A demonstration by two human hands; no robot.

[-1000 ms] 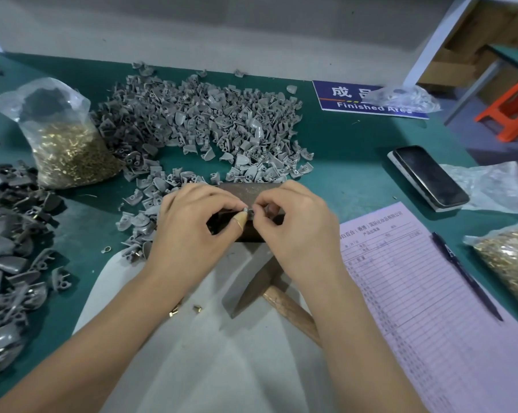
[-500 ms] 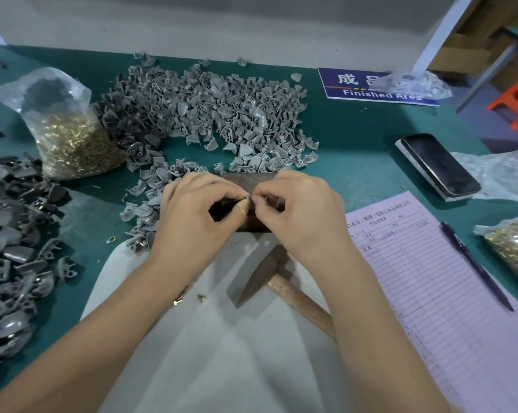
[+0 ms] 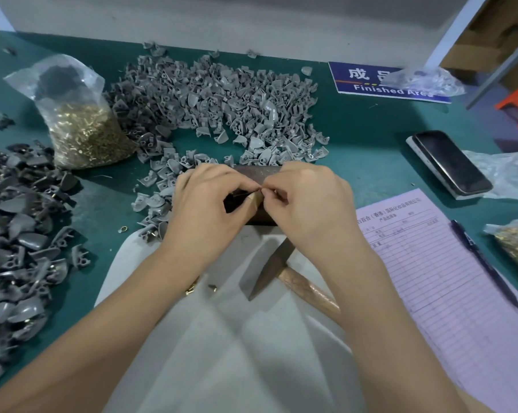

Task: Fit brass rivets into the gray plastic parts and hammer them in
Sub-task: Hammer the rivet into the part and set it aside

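Green-covered table [image 3: 370, 150] against a pale wall; white sheet [image 3: 222, 353] spread at the near edge. Far centre: large loose heap of gray plastic parts [image 3: 210, 102]. Left edge: second, darker pile of gray parts [image 3: 16, 234]. Between the two piles stands a clear bag of brass rivets [image 3: 82, 132], upright, mouth bunched. A second bag of rivets [image 3: 516, 248] lies at the right edge, partly out of frame. A few loose rivets [image 3: 192, 289] rest on the white sheet by the left forearm.

Both hands meet over a dark metal block [image 3: 257, 174] at table centre, just near of the heap. Left hand [image 3: 204, 210]: fingers curled, thumb and forefinger pinched together at the contact point; thumb tip wears a tan wrap. Right hand [image 3: 308, 204]: fingers curled, thumb and forefinger pinching at the same point. A small item is held between the two pinches, mostly hidden by fingertips; cannot tell whether it is a rivet, a gray part, or both.

Hammer [image 3: 269, 269] lies on the white sheet under the right wrist, metal head pointing toward the near-left, wooden handle running off under the right forearm. Neither hand touches it.

Right side: lined pink form [image 3: 448, 278] with a pen [image 3: 484, 260] lying on it; a smartphone [image 3: 451, 163] face up beyond. Far right: blue "Finished Area" sign [image 3: 365, 81] flat on the table, a clear plastic bag [image 3: 424, 81] partly covering it.
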